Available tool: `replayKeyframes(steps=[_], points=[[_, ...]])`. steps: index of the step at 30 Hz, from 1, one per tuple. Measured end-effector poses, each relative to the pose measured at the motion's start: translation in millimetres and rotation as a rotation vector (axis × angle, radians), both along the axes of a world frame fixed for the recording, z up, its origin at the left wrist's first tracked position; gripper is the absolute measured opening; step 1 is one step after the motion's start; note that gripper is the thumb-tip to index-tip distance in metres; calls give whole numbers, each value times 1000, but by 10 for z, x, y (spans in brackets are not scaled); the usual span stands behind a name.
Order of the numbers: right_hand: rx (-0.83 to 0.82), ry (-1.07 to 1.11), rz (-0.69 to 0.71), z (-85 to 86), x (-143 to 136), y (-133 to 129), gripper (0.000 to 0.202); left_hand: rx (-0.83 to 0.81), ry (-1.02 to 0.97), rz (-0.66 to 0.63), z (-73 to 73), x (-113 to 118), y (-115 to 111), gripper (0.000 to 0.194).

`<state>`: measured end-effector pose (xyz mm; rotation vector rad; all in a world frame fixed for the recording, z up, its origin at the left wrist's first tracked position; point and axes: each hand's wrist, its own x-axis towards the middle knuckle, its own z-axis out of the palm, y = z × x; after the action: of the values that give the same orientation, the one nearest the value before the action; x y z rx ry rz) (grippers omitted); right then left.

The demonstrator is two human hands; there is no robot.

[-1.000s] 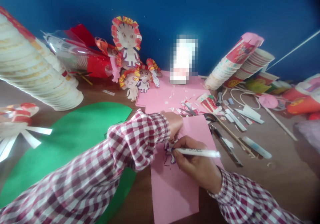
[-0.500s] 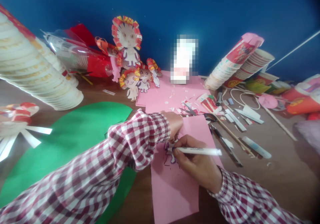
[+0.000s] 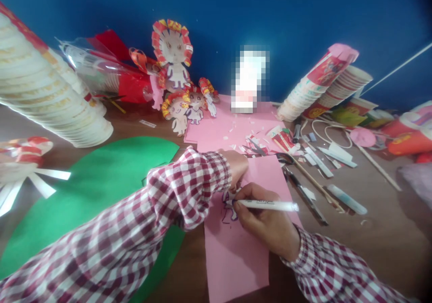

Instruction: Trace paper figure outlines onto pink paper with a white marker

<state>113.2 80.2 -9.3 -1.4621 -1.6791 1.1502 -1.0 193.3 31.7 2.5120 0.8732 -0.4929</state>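
My right hand point(image 3: 268, 226) is closed round a white marker pen point(image 3: 270, 205), its tip at a small white paper figure point(image 3: 231, 210) on a sheet of pink paper point(image 3: 239, 258). Dark purple lines run along the figure's edge and on the pink around it. At the sheet's upper part rests my left hand point(image 3: 237, 168), close above the figure. Its fingertips are mostly hidden behind the sleeve and my right hand, so their grip does not show. Beneath my left sleeve lies a large green paper shape point(image 3: 111, 186).
Tall paper cup stacks stand left point(image 3: 50, 87) and right point(image 3: 310, 87). Paper lion-like figures point(image 3: 175, 64) lean at the back beside a pixelated bright rectangle point(image 3: 248, 80). Scissors point(image 3: 285, 159), paper scraps, a craft knife point(image 3: 307, 197) and sticks lie right of the pink sheet.
The marker tip and my right hand have shifted very slightly at the figure, and the purple line beside its lower part looks more joined. My left hand stays in place.
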Motion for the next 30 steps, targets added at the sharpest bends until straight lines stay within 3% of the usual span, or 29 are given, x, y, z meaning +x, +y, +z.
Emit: replayKeyframes(steps=[30], points=[[-25, 75, -14, -33, 15, -11, 6, -2, -50, 14, -38, -8, -5, 18]])
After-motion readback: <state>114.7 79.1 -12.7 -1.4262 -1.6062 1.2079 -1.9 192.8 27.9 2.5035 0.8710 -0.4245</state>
